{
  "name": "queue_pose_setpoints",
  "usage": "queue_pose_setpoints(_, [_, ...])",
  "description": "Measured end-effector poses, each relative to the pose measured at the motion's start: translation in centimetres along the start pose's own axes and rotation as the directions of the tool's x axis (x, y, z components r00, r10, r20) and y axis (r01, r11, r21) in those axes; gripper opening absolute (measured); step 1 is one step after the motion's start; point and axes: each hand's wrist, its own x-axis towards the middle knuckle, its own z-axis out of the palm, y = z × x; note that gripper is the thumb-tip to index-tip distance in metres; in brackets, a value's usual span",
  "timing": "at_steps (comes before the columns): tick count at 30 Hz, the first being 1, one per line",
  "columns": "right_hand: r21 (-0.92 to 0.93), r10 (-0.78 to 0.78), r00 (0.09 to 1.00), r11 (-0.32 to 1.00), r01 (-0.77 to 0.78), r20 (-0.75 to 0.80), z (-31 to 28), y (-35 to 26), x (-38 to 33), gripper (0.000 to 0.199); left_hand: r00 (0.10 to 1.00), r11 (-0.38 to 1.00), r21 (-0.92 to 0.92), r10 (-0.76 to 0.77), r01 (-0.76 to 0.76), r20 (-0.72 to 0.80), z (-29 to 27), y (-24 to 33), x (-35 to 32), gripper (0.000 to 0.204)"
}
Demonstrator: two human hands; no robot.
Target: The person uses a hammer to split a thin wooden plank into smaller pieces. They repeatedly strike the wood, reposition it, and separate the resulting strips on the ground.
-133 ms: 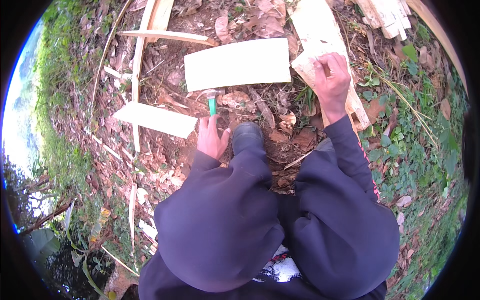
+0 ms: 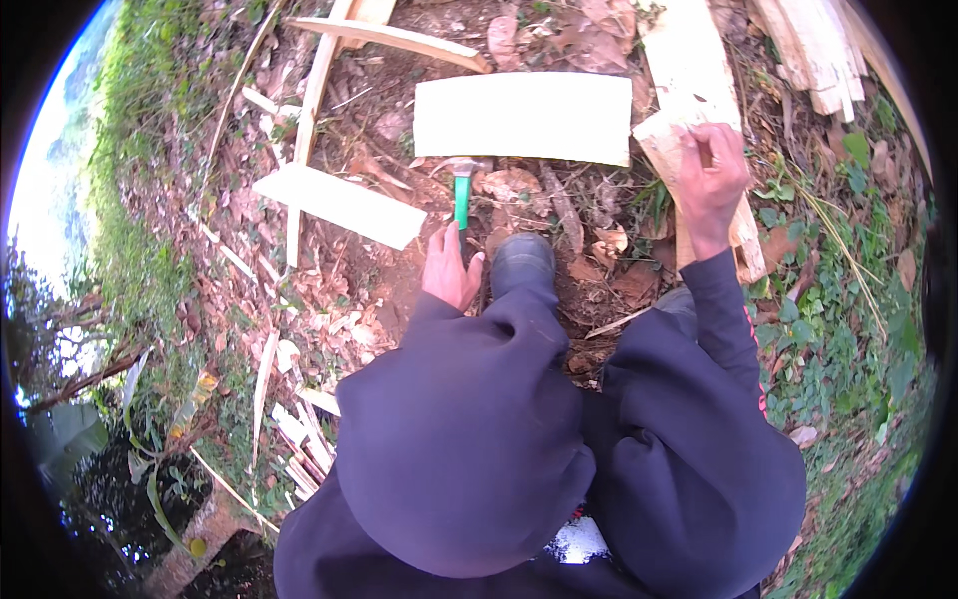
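I see the far board (image 2: 524, 118) and left board (image 2: 339, 207) lying apart, unjoined. The left hand (image 2: 452, 268) lies loosely spread by the green-handled hammer (image 2: 461, 200); the right hand (image 2: 717, 182) has a narrow grip over the right timber (image 2: 659, 142), contents unclear.

Upper garment: long sleeves of dark navy, near-black cloth. The left sleeve (image 2: 429, 319) shows plain; the right sleeve (image 2: 720, 309) is close-fitting along the forearm, with a row of small red markings (image 2: 762, 399) down its outer edge. Both sleeves end at the wrist; the left hand (image 2: 449, 270) and right hand (image 2: 715, 180) are bare. Lower garment: loose dark navy cloth trousers (image 2: 464, 439), matte, creased about the knees. Footwear: dark grey, round-toed left shoe (image 2: 523, 265); dark right shoe (image 2: 679, 302), mostly covered. A white patch (image 2: 579, 542) edged with red shows between the thighs, its design unreadable.
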Motion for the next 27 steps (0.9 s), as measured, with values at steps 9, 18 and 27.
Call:
queue_pose_setpoints(9, [0.022, 0.000, 1.000, 1.000, 0.000, -0.010, 0.7, -0.5, 0.1, 0.011, 0.997, 0.997, 0.003, -0.071, 0.071, 0.001, 1.3, -2.1, 1.6, 0.057])
queue_pose_setpoints(18, [0.035, 0.019, 1.000, 0.999, -0.019, -0.001, 0.3, -0.8, 0.1, 0.010, 0.993, 0.973, -0.226, -0.072, 0.050, -0.089, 1.8, -3.0, 2.3, 0.029])
queue_pose_setpoints(27, [0.042, 0.025, 1.000, 0.999, -0.025, 0.002, -0.4, -1.3, 0.3, 0.008, 0.985, 0.906, -0.413, -0.144, 0.095, -0.090, 0.2, -0.5, -0.3, 0.027])
